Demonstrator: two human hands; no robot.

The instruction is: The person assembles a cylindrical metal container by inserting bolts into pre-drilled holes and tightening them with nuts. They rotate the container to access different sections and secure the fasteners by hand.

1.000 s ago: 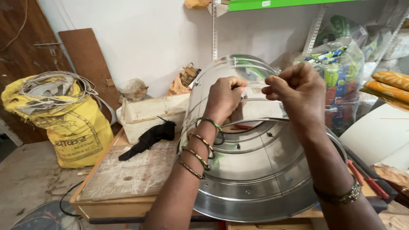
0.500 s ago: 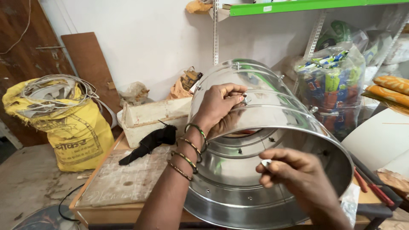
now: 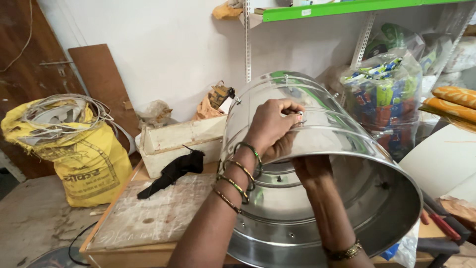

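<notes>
the large shiny steel drum (image 3: 342, 164) lies tilted on its side over the wooden workbench (image 3: 148, 218), its open mouth facing 5 o'clock, and the left hand (image 3: 272, 126) sits on the outer wall near 12 o'clock with fingers curled tight together, pinching a small metal fastener there. the right hand (image 3: 310, 166) reaches up inside the drum just beneath it (its fingers are hidden by the wall, so i cannot tell their state). a black cloth (image 3: 173, 171) lies at 9 o'clock of the drum, and a yellow sack (image 3: 87, 164) stands farther out the same way.
</notes>
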